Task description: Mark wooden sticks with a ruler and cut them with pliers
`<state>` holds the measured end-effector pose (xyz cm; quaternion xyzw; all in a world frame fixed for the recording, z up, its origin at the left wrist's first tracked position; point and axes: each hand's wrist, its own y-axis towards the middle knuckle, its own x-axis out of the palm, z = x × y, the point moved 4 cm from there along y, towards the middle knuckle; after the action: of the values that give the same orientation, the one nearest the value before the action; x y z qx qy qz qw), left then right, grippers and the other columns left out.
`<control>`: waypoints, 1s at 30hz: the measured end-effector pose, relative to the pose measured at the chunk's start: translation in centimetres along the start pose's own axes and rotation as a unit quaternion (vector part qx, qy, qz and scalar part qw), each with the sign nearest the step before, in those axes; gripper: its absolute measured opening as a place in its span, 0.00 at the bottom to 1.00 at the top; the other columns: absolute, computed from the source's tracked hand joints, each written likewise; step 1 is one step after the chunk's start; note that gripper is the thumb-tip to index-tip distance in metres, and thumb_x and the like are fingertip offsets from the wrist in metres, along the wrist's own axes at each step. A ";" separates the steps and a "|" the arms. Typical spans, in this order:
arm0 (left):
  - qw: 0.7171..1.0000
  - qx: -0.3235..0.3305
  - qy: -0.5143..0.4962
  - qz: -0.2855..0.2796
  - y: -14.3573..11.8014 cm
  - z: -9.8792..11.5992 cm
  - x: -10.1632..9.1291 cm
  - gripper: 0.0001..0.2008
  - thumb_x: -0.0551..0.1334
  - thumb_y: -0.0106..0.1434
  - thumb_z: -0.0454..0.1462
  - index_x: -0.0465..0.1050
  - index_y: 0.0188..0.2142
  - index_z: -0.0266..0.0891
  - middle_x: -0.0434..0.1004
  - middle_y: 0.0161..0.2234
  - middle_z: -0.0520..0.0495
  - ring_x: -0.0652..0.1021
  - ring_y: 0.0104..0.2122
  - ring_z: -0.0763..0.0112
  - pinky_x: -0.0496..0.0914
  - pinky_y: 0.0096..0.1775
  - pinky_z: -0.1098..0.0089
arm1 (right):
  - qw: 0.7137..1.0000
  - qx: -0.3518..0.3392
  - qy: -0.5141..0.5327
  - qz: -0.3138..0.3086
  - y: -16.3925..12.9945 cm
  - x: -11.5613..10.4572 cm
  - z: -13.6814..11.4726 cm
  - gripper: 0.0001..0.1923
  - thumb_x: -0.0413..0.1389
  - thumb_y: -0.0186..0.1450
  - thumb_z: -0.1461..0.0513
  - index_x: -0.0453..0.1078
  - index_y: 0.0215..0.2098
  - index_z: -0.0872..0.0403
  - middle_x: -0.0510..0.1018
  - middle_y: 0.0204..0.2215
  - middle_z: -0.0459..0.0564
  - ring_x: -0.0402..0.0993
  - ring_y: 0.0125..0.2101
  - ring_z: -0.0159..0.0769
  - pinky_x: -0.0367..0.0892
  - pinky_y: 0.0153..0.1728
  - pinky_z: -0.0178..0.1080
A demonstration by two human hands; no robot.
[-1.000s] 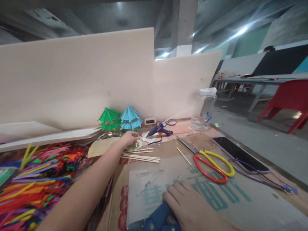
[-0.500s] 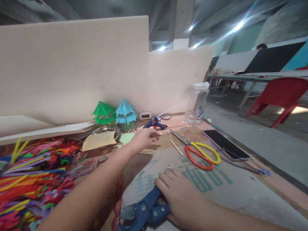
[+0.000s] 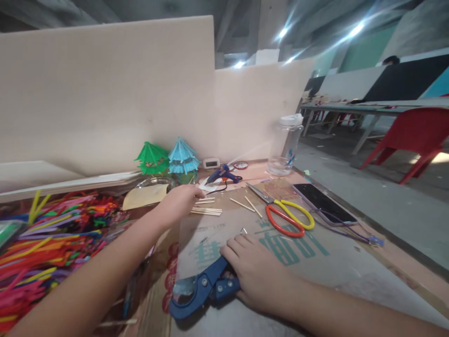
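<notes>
Beside left hand: sticks, scissors, glue gun

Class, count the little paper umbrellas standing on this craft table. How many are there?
2: a green paper umbrella and a blue paper umbrella side by side against the back board; others may be hidden behind them.

On the cardboard sheet before me, I see the sticks left of the scissors, the phone farther right, the glue gun behind.
</notes>
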<state>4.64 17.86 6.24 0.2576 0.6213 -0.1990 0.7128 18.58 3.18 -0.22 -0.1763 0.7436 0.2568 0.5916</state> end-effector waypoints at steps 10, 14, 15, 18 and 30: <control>0.999 -0.041 0.031 -0.013 -3.7 -0.4 3.5 0.15 0.59 0.66 0.42 0.70 0.49 0.38 0.73 0.49 0.43 0.76 0.45 0.63 0.73 0.46 0.56 | 1.000 0.011 -0.007 0.006 -0.2 -0.1 -0.2 0.12 0.55 0.58 0.62 0.68 0.41 0.57 0.74 0.39 0.55 0.67 0.40 0.46 0.60 0.44 0.45; 0.998 -0.060 -0.001 0.004 -3.5 -0.8 4.2 0.16 0.59 0.66 0.42 0.69 0.51 0.38 0.72 0.51 0.42 0.75 0.46 0.62 0.73 0.46 0.55 | 1.000 0.016 -0.007 0.010 -0.3 -0.1 -0.3 0.15 0.57 0.58 0.61 0.69 0.43 0.58 0.74 0.40 0.57 0.67 0.41 0.46 0.60 0.44 0.44; 0.998 -0.065 -0.014 0.009 -3.6 -0.8 4.3 0.16 0.59 0.66 0.42 0.69 0.51 0.38 0.72 0.51 0.42 0.75 0.46 0.62 0.73 0.47 0.55 | 1.000 0.018 -0.006 0.011 -0.3 -0.1 -0.2 0.15 0.57 0.58 0.61 0.69 0.43 0.58 0.75 0.40 0.57 0.67 0.41 0.46 0.61 0.44 0.44; 0.993 -0.084 -0.071 0.033 -4.0 -0.6 4.1 0.16 0.60 0.65 0.42 0.69 0.51 0.38 0.72 0.51 0.42 0.75 0.47 0.62 0.73 0.47 0.54 | 1.000 0.021 -0.008 0.022 -0.3 -0.2 0.0 0.16 0.58 0.58 0.61 0.69 0.44 0.58 0.75 0.40 0.57 0.68 0.42 0.46 0.61 0.44 0.44; 0.857 -0.104 -0.489 0.124 -11.6 4.9 -0.9 0.19 0.57 0.63 0.43 0.68 0.50 0.35 0.77 0.35 0.45 0.77 0.31 0.71 0.73 0.35 0.68 | 0.975 0.097 0.095 0.177 -0.9 -2.1 3.2 0.20 0.58 0.57 0.65 0.67 0.48 0.56 0.77 0.44 0.57 0.72 0.46 0.46 0.66 0.46 0.45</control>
<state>1.35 5.68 6.24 0.1267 0.1729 -0.1437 0.9661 22.10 4.25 1.08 -0.0071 0.8373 0.2661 0.4776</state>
